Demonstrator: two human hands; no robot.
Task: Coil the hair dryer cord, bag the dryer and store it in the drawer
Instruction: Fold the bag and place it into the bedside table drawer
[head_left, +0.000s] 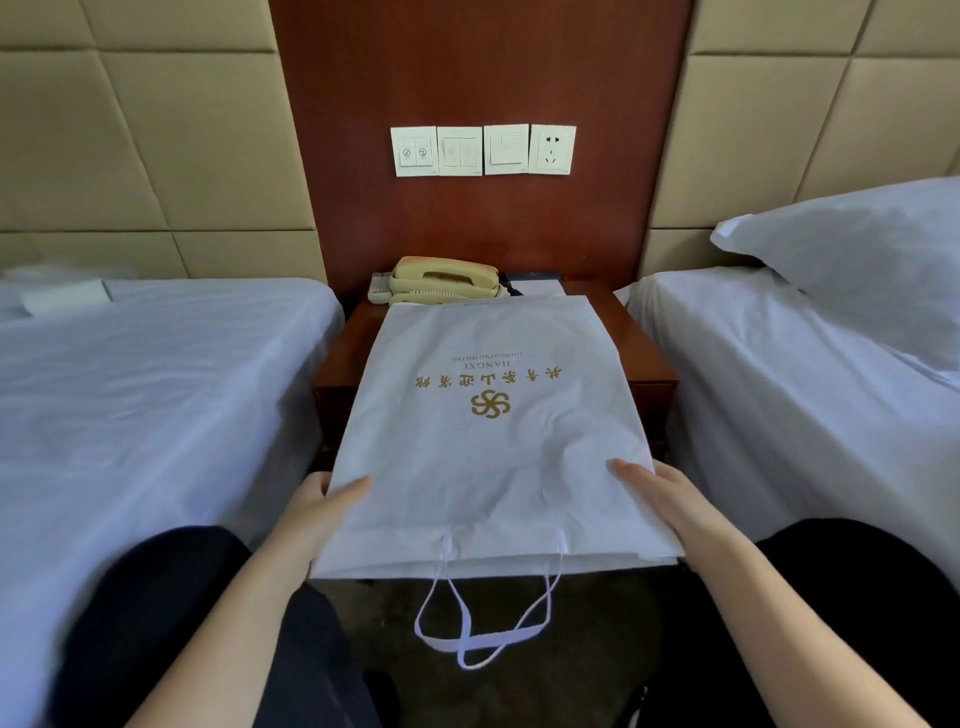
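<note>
Bag (488, 441) (flat, logo up) pinched between thumbs and fingers (319, 483).

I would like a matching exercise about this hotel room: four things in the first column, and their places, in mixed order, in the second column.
Things
1. white bag with gold logo
2. beige corded telephone
3. white pillow
4. white wall socket

Places
a. on the right bed
b. on the red-brown wooden wall panel
c. held by the left hand and the right hand
d. at the back of the dark wooden nightstand

Pairs: 1-c, 2-d, 3-a, 4-b
</note>
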